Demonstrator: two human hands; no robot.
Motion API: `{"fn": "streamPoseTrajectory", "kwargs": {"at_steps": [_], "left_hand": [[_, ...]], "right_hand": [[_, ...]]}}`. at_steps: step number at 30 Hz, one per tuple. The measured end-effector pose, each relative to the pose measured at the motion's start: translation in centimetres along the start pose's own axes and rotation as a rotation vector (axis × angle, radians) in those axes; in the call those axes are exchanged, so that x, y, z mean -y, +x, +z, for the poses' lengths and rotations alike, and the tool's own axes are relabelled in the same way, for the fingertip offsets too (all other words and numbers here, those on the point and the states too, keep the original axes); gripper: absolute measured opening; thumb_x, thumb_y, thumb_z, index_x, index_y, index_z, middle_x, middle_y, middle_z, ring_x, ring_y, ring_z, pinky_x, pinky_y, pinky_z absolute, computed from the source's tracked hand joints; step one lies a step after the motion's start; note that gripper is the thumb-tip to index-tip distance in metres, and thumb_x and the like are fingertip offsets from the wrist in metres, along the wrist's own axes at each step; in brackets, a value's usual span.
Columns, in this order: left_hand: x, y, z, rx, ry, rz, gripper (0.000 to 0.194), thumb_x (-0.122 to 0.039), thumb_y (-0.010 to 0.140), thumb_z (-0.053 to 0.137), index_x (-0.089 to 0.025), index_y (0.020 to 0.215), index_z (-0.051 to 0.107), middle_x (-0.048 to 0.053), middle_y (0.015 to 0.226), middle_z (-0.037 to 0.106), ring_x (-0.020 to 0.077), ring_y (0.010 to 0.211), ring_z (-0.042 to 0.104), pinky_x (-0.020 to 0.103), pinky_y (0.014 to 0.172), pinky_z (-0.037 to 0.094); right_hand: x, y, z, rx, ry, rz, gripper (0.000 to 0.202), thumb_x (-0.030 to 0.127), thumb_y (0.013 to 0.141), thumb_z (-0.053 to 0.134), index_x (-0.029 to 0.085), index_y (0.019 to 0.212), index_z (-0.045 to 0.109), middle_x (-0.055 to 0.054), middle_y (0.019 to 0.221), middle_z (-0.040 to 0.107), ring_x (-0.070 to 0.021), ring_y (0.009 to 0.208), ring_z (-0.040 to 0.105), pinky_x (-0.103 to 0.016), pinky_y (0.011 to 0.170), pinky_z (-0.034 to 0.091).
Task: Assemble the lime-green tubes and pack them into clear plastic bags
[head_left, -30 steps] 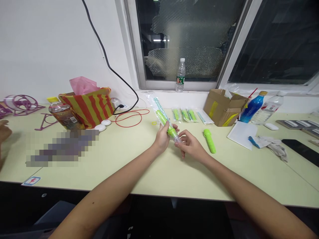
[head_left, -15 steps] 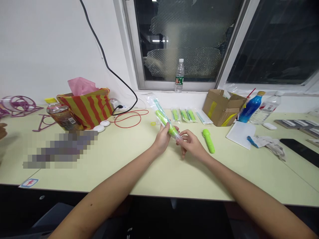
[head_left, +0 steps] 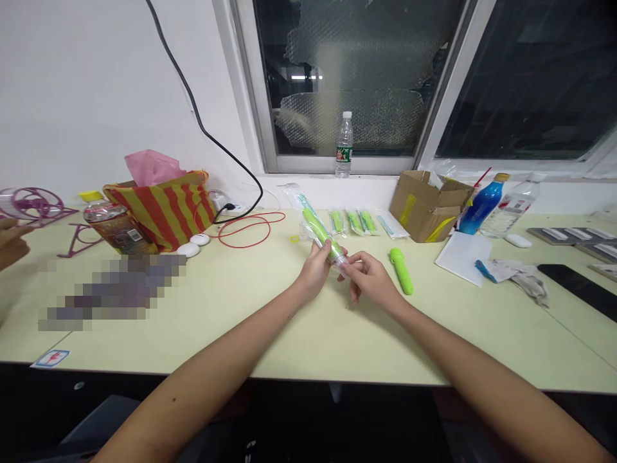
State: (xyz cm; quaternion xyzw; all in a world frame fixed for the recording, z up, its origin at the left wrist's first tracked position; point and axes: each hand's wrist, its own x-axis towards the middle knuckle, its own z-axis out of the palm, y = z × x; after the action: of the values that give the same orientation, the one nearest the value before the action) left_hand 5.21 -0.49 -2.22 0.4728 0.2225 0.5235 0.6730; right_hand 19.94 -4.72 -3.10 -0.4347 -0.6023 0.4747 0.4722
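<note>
My left hand (head_left: pixel 315 267) is closed around a green stick in a clear plastic bag (head_left: pixel 315 226), which slants up and to the left over the table. At the bag's lower end, my right hand (head_left: pixel 366 275) pinches the clear plastic near the stick's tip. To the right of my hands lies an unwrapped green stick (head_left: pixel 402 271) with a rounded head. Behind them, several bagged green pieces (head_left: pixel 357 222) and a flat clear packet (head_left: pixel 392 225) lie in a row.
Cardboard box (head_left: pixel 424 209), blue bottle (head_left: pixel 484 204), white sheet (head_left: pixel 460 258) and glove (head_left: pixel 520 276) are at the right. A striped bag (head_left: pixel 164 212), brown drink bottle (head_left: pixel 118 225) and red cable (head_left: pixel 245 231) are at the left. Another person's hand (head_left: pixel 12 243) shows at the far left edge.
The other person's hand has come further into view at the left, near the purple frame. My hands keep their hold on the bagged stick, and the view has shifted slightly.
</note>
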Motion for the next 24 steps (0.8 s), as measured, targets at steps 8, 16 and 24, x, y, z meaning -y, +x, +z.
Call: {"fn": "streamPoseTrajectory", "kwargs": {"at_steps": [8,16,24], "left_hand": [[0.62,0.45,-0.52,-0.038,0.035,0.018,0.035,-0.047,0.089,0.057,-0.021,0.107,0.041,0.001,0.085,0.062,0.0148,0.076,0.061,0.03,0.075,0.048],[0.49,0.61,-0.78,-0.017,0.013,0.031,0.036,-0.049,0.088,0.057,-0.021,0.107,0.043,0.0,0.081,0.063,0.0151,0.07,0.06,0.03,0.073,0.045],[0.55,0.13,-0.13,0.012,0.0,-0.015,0.035,-0.048,0.088,0.059,-0.019,0.101,0.044,0.003,0.085,0.066,0.0163,0.078,0.063,0.032,0.077,0.044]], "right_hand": [[-0.35,0.08,-0.34,-0.033,-0.008,-0.045,0.038,0.049,0.079,0.069,0.025,0.094,0.046,0.007,0.063,0.058,-0.0142,0.039,0.056,-0.025,0.034,0.044],[-0.32,0.02,-0.34,0.075,0.036,-0.127,0.027,0.042,0.087,0.06,0.025,0.103,0.047,0.004,0.072,0.056,-0.0145,0.052,0.059,-0.028,0.043,0.049],[-0.25,0.16,-0.74,-0.21,-0.367,-0.289,0.03,0.043,0.083,0.065,0.023,0.1,0.05,0.0,0.077,0.058,-0.017,0.069,0.054,-0.032,0.063,0.044]]}}
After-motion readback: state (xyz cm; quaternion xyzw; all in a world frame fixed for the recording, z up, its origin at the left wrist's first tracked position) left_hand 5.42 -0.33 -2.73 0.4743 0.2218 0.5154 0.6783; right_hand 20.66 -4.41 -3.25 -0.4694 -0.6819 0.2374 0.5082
